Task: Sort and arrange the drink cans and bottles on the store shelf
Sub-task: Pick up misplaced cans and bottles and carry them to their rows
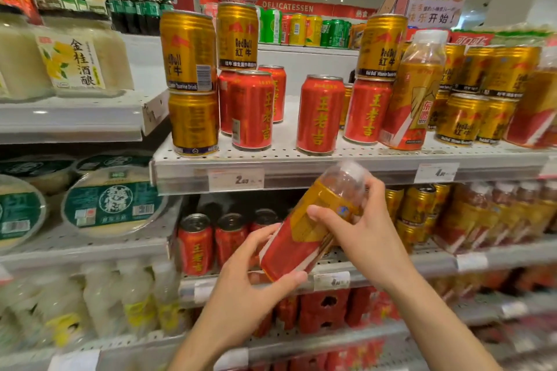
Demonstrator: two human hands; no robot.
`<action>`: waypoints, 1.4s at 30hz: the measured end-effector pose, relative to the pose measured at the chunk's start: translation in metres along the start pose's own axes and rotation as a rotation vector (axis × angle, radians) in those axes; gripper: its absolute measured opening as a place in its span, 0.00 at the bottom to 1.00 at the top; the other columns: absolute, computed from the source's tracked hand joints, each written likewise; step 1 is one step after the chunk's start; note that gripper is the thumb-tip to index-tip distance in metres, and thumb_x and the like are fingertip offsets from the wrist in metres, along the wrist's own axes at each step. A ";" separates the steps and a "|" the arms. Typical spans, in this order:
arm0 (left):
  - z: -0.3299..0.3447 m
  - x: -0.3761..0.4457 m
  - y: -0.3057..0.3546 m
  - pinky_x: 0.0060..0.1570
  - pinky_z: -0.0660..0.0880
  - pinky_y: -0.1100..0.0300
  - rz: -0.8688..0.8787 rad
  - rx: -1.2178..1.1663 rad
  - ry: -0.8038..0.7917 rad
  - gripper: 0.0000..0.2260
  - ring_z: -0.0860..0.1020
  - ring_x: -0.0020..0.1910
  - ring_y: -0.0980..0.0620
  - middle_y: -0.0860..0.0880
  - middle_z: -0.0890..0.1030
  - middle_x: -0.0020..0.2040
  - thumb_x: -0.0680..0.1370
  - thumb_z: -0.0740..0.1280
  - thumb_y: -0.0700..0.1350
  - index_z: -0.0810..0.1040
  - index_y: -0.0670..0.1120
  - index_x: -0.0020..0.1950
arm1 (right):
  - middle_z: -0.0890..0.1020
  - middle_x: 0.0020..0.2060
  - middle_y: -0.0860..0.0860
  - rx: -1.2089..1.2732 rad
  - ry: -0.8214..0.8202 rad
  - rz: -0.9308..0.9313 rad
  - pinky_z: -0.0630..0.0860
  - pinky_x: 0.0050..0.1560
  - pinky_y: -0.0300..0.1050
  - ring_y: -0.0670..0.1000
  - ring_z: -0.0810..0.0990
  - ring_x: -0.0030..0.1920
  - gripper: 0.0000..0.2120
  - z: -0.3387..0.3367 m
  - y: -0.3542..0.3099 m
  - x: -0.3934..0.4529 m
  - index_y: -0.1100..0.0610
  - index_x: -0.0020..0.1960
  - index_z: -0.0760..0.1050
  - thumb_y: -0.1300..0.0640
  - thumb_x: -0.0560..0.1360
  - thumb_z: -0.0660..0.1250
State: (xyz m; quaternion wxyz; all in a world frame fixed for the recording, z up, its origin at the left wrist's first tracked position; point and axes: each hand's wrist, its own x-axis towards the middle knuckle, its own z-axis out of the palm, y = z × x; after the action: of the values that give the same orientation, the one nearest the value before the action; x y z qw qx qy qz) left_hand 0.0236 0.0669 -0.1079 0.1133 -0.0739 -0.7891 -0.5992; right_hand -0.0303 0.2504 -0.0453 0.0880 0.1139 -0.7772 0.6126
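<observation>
I hold a gold-and-red energy drink bottle (304, 229) tilted in front of the shelves, its white cap pointing up and right. My left hand (256, 268) cups its bottom end. My right hand (361, 229) grips its upper part near the neck. On the upper shelf (331, 159) stand red herbal tea cans (321, 113), stacked gold Red Bull cans (188, 51) at the left, and a matching upright bottle (413, 90). More gold cans (470, 117) fill the right side.
The shelf below holds red cans (196, 244) at the left and gold cans and bottles (470, 214) at the right. Tubs (114, 205) and pale bottles (102, 298) sit on the left-hand shelving. A gap lies between the red cans on the upper shelf.
</observation>
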 end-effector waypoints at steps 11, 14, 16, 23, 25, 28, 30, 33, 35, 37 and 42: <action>0.099 0.028 0.037 0.58 0.80 0.52 0.087 0.085 0.042 0.25 0.82 0.57 0.57 0.58 0.83 0.58 0.69 0.81 0.51 0.78 0.59 0.64 | 0.82 0.57 0.50 0.196 0.073 0.069 0.84 0.42 0.43 0.45 0.86 0.51 0.40 -0.122 0.038 0.009 0.50 0.66 0.66 0.42 0.60 0.78; 0.146 0.043 0.053 0.58 0.80 0.51 0.101 0.123 0.046 0.27 0.82 0.58 0.57 0.58 0.83 0.59 0.68 0.80 0.54 0.77 0.59 0.65 | 0.82 0.56 0.50 0.213 0.072 0.064 0.85 0.44 0.46 0.46 0.87 0.51 0.40 -0.177 0.055 0.021 0.52 0.67 0.67 0.41 0.61 0.79; 0.178 0.053 0.064 0.58 0.80 0.53 0.106 0.160 0.029 0.27 0.81 0.59 0.59 0.59 0.82 0.60 0.68 0.80 0.55 0.77 0.60 0.65 | 0.83 0.56 0.53 0.196 0.079 0.076 0.85 0.47 0.52 0.51 0.86 0.54 0.41 -0.213 0.069 0.032 0.54 0.66 0.69 0.36 0.62 0.80; 0.255 0.085 0.095 0.52 0.78 0.69 0.161 0.232 0.007 0.28 0.79 0.58 0.64 0.62 0.81 0.59 0.66 0.82 0.53 0.77 0.61 0.64 | 0.84 0.54 0.57 0.233 0.111 0.090 0.85 0.48 0.54 0.52 0.86 0.53 0.37 -0.304 0.089 0.058 0.58 0.62 0.73 0.33 0.65 0.77; 0.264 0.095 0.103 0.51 0.77 0.69 0.194 0.251 0.015 0.27 0.80 0.57 0.64 0.62 0.82 0.58 0.66 0.82 0.53 0.78 0.59 0.63 | 0.85 0.53 0.55 0.273 0.108 0.081 0.84 0.45 0.48 0.49 0.86 0.51 0.34 -0.316 0.086 0.064 0.58 0.61 0.73 0.37 0.66 0.76; 0.269 0.109 0.112 0.51 0.79 0.64 0.257 0.293 0.009 0.28 0.81 0.57 0.61 0.62 0.82 0.58 0.66 0.81 0.56 0.78 0.59 0.64 | 0.85 0.54 0.55 0.287 0.097 0.066 0.84 0.46 0.48 0.49 0.86 0.52 0.34 -0.328 0.082 0.073 0.59 0.64 0.75 0.37 0.68 0.76; 0.269 0.118 0.117 0.50 0.79 0.63 0.308 0.305 0.011 0.28 0.81 0.56 0.61 0.62 0.82 0.57 0.66 0.80 0.57 0.78 0.60 0.64 | 0.85 0.55 0.54 0.290 0.097 0.042 0.85 0.48 0.50 0.50 0.86 0.55 0.35 -0.334 0.076 0.078 0.56 0.65 0.74 0.36 0.67 0.76; 0.269 0.129 0.123 0.49 0.78 0.67 0.360 0.311 0.007 0.28 0.81 0.56 0.60 0.62 0.82 0.58 0.66 0.80 0.58 0.77 0.60 0.64 | 0.84 0.57 0.54 0.299 0.093 0.013 0.85 0.46 0.48 0.49 0.86 0.54 0.35 -0.341 0.063 0.084 0.55 0.66 0.72 0.38 0.68 0.76; 0.272 0.136 0.126 0.48 0.76 0.69 0.388 0.306 0.011 0.27 0.80 0.55 0.60 0.61 0.82 0.57 0.66 0.79 0.59 0.77 0.60 0.64 | 0.83 0.58 0.55 0.288 0.104 -0.006 0.85 0.46 0.49 0.48 0.86 0.53 0.31 -0.345 0.059 0.089 0.54 0.67 0.72 0.40 0.70 0.75; 0.275 0.143 0.127 0.45 0.74 0.72 0.411 0.312 0.019 0.28 0.80 0.53 0.61 0.61 0.82 0.56 0.65 0.78 0.59 0.77 0.60 0.64 | 0.82 0.59 0.54 0.261 0.117 -0.025 0.85 0.45 0.49 0.48 0.86 0.54 0.30 -0.349 0.057 0.094 0.53 0.67 0.72 0.40 0.71 0.75; 0.291 0.155 0.133 0.45 0.74 0.71 0.441 0.327 0.025 0.29 0.80 0.50 0.63 0.61 0.82 0.55 0.65 0.78 0.60 0.77 0.59 0.65 | 0.81 0.58 0.51 0.262 0.117 -0.046 0.84 0.43 0.41 0.42 0.86 0.50 0.29 -0.367 0.056 0.106 0.53 0.67 0.70 0.42 0.72 0.74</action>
State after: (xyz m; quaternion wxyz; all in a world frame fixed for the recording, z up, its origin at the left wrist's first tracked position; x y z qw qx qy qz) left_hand -0.1187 0.3805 -0.0169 0.2610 -0.2172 -0.8388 -0.4255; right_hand -0.1485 0.6120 0.0174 0.1316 0.1063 -0.6814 0.7121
